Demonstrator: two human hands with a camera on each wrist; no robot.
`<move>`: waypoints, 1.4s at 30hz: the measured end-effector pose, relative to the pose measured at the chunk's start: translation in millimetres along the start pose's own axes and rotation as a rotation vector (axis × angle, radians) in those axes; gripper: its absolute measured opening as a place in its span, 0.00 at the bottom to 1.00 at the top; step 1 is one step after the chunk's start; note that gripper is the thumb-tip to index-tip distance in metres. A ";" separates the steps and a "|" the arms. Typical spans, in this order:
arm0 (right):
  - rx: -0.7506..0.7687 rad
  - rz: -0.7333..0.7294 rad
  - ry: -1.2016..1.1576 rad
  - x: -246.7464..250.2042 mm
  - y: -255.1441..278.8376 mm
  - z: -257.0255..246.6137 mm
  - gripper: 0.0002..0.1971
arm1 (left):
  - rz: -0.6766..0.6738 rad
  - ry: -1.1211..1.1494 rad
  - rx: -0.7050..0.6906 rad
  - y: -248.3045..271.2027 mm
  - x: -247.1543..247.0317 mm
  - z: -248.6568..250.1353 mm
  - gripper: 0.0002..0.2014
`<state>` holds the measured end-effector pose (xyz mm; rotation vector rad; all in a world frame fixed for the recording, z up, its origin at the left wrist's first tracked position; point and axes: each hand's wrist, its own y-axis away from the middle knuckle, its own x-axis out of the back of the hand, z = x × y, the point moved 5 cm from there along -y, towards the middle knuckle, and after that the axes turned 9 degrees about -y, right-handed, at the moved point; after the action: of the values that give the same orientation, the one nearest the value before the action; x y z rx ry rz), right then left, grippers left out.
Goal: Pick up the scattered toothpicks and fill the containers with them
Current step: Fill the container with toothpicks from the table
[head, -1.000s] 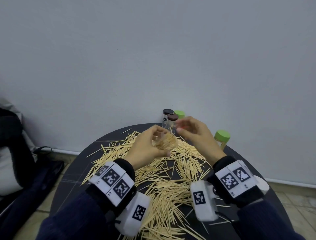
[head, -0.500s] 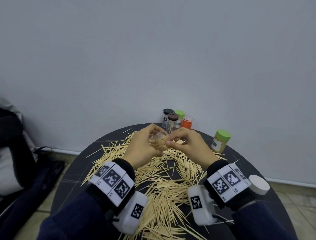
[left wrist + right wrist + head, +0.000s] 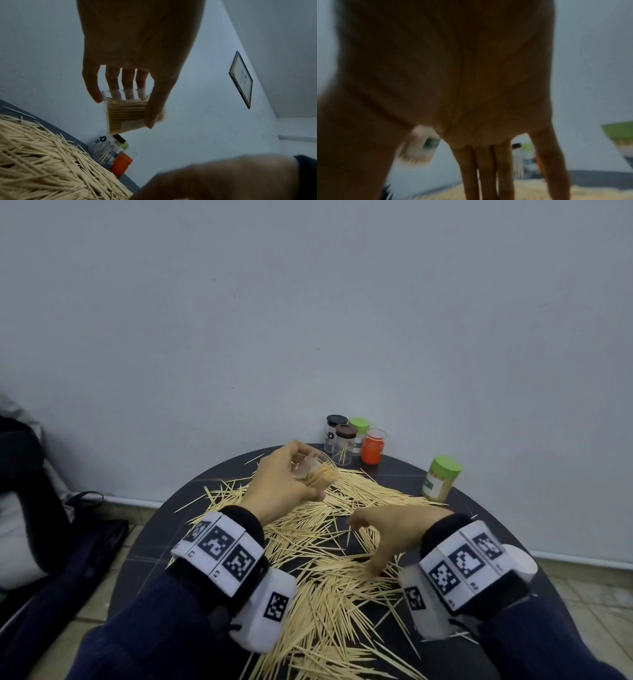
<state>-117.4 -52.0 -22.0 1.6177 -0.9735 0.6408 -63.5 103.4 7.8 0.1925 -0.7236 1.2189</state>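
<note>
Toothpicks (image 3: 329, 573) cover most of the round dark table (image 3: 147, 546), thickest from its middle toward me at six o'clock, thinning out toward the jars at twelve. My left hand (image 3: 279, 487) holds a clear container (image 3: 317, 474) off the table, fingers wrapped behind it and thumb across its front; in the left wrist view the container (image 3: 126, 116) is already packed with sticks and tipped over on a slant. My right hand (image 3: 390, 534) is down over the pile at about four o'clock from the container, fingers (image 3: 486, 169) straight and pointing down into the sticks. I cannot tell whether they have caught any yet; the right wrist view is blurred.

What worries me first is that tilt. With the mouth leaning sideways, I judge a small extra roll of my left wrist could let the packed sticks slide out onto the heap. Second, the container looks near full, so pushing another bunch in could jam them crosswise at the mouth or splay them over the rim. Third, the sticks lie crossed over each other, so a pinch may lift a ragged bundle that sheds on the way up.

The orange-filled jar (image 3: 373, 448) and the green-lidded jar (image 3: 440, 479) stand near the far edge, between twelve and two o'clock, apart from both hands.
</note>
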 end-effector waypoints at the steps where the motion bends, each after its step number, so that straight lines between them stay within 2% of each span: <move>1: -0.015 -0.048 0.042 -8.4 -3.1 -2.5 0.44 | 0.002 0.007 0.002 -0.4 0.4 -0.5 0.30; 5: 0.040 -0.050 0.160 -26.3 -13.6 -15.7 0.45 | -0.018 0.010 0.006 -1.0 -1.1 -0.2 0.30; 13: 0.062 -0.033 0.103 -31.2 -21.0 -14.5 0.27 | -0.046 -0.022 0.002 -0.4 -4.5 0.3 0.30; 22: 0.085 0.005 0.237 -33.1 -22.2 -18.9 0.22 | -0.082 -0.016 0.010 -0.2 -10.2 -0.4 0.30; 28: 0.108 0.025 0.210 -31.2 -23.9 -16.6 0.16 | -0.089 -0.023 -0.003 -0.2 -11.9 -0.3 0.30; 33: 0.112 0.144 0.079 -21.1 -25.8 -10.6 0.14 | -0.071 -0.030 0.014 -0.8 -10.9 -2.9 0.31; 36: 0.106 0.169 -0.025 -16.0 -23.9 -4.5 0.12 | -0.054 -0.023 0.021 -1.3 -9.7 -3.6 0.30; 38: 0.139 0.202 -0.175 -12.1 -22.8 0.0 0.07 | -0.048 -0.018 0.023 -1.2 -9.5 -3.6 0.30; 42: 0.253 0.320 -0.516 -1.6 -23.4 6.0 0.11 | -0.026 -0.003 0.044 -1.1 -8.6 -4.5 0.32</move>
<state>-98.8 -55.6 -37.0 1.9177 -1.6035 0.5865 -62.0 98.5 -0.5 0.2396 -0.6959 1.2100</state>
